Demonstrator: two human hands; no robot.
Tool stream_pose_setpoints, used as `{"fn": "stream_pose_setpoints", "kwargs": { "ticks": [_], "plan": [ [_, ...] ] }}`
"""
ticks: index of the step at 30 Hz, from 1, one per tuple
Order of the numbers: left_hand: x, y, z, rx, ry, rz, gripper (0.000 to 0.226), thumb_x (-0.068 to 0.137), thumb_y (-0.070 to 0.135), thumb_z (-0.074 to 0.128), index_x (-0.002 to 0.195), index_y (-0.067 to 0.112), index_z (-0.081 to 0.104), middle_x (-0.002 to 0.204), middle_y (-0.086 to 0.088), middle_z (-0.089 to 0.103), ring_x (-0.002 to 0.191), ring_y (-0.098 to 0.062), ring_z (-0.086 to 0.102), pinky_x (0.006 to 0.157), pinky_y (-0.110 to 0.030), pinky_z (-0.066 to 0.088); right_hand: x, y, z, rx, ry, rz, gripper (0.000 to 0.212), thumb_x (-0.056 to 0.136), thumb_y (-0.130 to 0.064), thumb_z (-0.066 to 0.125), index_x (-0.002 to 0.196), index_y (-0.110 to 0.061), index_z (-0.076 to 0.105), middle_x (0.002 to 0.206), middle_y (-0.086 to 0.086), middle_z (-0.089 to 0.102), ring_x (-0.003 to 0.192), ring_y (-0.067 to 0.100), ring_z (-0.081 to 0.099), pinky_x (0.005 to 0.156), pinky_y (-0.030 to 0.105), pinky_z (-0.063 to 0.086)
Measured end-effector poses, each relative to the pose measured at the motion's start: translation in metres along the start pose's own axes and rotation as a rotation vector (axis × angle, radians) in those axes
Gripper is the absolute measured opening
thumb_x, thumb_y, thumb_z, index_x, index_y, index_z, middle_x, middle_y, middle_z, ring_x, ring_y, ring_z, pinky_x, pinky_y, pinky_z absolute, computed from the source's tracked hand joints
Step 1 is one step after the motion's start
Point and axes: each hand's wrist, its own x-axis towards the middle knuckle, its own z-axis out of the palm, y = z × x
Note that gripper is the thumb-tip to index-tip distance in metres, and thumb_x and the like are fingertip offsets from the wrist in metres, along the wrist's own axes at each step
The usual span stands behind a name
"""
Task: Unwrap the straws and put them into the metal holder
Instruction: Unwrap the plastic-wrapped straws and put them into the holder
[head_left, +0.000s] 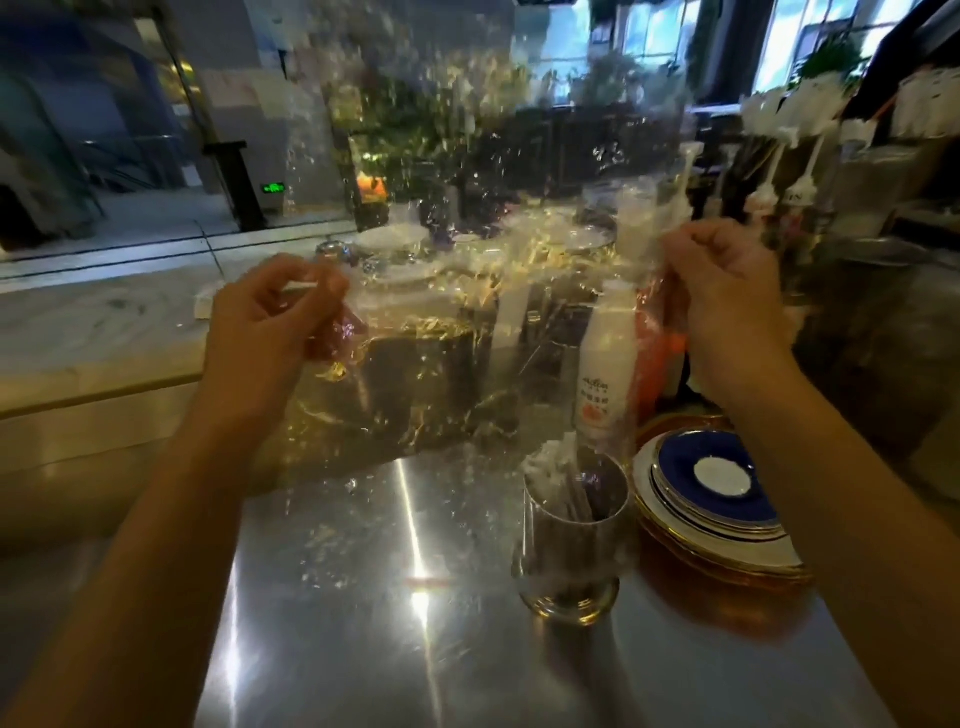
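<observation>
A large clear plastic wrapper is stretched wide in front of me, crinkled and glinting, blurring what lies behind it. My left hand grips its left edge in a closed fist. At the right, my right hand pinches the other edge. The metal holder, a shiny cup on a short foot, stands on the steel counter below my right hand. Several straws with white wrapped tips poke out of it.
A stack of blue and white gold-rimmed plates sits right of the holder. A white bottle stands behind it. Syrup pump bottles line the back right. A marble ledge runs along the left.
</observation>
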Motion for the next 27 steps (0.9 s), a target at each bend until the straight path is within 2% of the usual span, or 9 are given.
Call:
{"fn": "stream_pose_setpoints", "kwargs": {
  "ticks": [6,8,11,13,15,18,21,25,27],
  "plan": [
    [-0.047,-0.042,-0.033,0.055,0.121,-0.219,0.019,0.084,0.019,0.062,0.069,0.029,0.069,0.057,0.009,0.066,0.051,-0.006,0.060,0.053,-0.023,0.052,-0.040,0.034,0.028,-0.120,-0.133,0.171,0.018,0.092,-0.017,0.047,0.076,-0.019,0.052,0.050,-0.004,0.058,0.035,0.006,0.047,0.034,0.018,0.037],
    [-0.070,-0.062,-0.042,0.062,0.165,-0.318,0.023,0.084,0.016,0.061,0.066,0.027,0.069,0.053,0.010,0.065,0.048,-0.002,0.057,0.050,-0.018,0.050,-0.056,0.047,0.039,-0.178,-0.190,0.216,0.014,0.092,-0.019,0.047,0.080,-0.018,0.052,0.056,-0.001,0.056,0.036,0.003,0.047,0.034,0.018,0.037],
    [-0.108,-0.090,-0.055,0.098,0.211,-0.424,0.012,0.084,0.013,0.061,0.074,0.018,0.065,0.052,0.007,0.065,0.045,-0.003,0.057,0.044,-0.014,0.048,-0.082,0.067,0.056,-0.362,-0.293,0.181,0.014,0.093,-0.019,0.044,0.081,-0.018,0.050,0.061,0.001,0.054,0.042,0.003,0.050,0.037,0.016,0.040],
    [-0.134,-0.109,-0.065,0.120,0.232,-0.517,0.008,0.084,0.015,0.061,0.077,0.015,0.063,0.054,0.004,0.067,0.046,-0.006,0.059,0.044,-0.017,0.049,-0.102,0.080,0.069,-0.492,-0.384,0.174,0.014,0.094,-0.023,0.040,0.084,-0.018,0.048,0.067,0.004,0.056,0.054,0.013,0.055,0.047,0.030,0.049],
    [-0.157,-0.128,-0.073,0.117,0.251,-0.628,0.006,0.086,0.014,0.059,0.080,0.013,0.062,0.055,0.000,0.068,0.047,-0.008,0.060,0.044,-0.018,0.050,-0.120,0.096,0.083,-0.588,-0.457,0.205,0.016,0.095,-0.025,0.036,0.086,-0.015,0.046,0.071,0.007,0.056,0.063,0.023,0.055,0.057,0.040,0.050],
    [-0.187,-0.146,-0.083,0.150,0.281,-0.757,0.007,0.087,0.010,0.057,0.082,0.009,0.062,0.058,-0.006,0.067,0.048,-0.011,0.060,0.045,-0.019,0.050,-0.142,0.128,0.100,-0.806,-0.549,0.275,0.016,0.095,-0.020,0.033,0.093,-0.010,0.045,0.081,0.007,0.050,0.074,0.024,0.049,0.062,0.034,0.044],
    [-0.215,-0.155,-0.088,0.216,0.268,-0.855,0.006,0.087,0.009,0.058,0.083,0.007,0.063,0.065,-0.015,0.067,0.052,-0.018,0.061,0.049,-0.025,0.049,-0.160,0.161,0.104,-0.838,-0.647,0.427,0.013,0.093,-0.015,0.033,0.092,-0.009,0.044,0.089,0.012,0.050,0.081,0.026,0.048,0.076,0.040,0.045],
    [-0.237,-0.163,-0.088,0.259,0.294,-0.967,0.007,0.084,0.007,0.062,0.077,0.007,0.062,0.062,-0.013,0.064,0.050,-0.020,0.056,0.045,-0.024,0.045,-0.173,0.192,0.100,-0.873,-0.718,0.534,0.008,0.091,-0.016,0.036,0.088,-0.013,0.043,0.088,0.011,0.054,0.079,0.025,0.051,0.071,0.034,0.041],
    [-0.241,-0.164,-0.087,0.281,0.301,-1.026,0.004,0.083,0.007,0.062,0.082,0.006,0.059,0.059,-0.010,0.063,0.048,-0.018,0.055,0.044,-0.023,0.045,-0.175,0.198,0.098,-0.893,-0.717,0.546,0.009,0.092,-0.015,0.038,0.089,-0.010,0.044,0.090,0.013,0.056,0.081,0.026,0.055,0.068,0.030,0.040]
  ]
}}
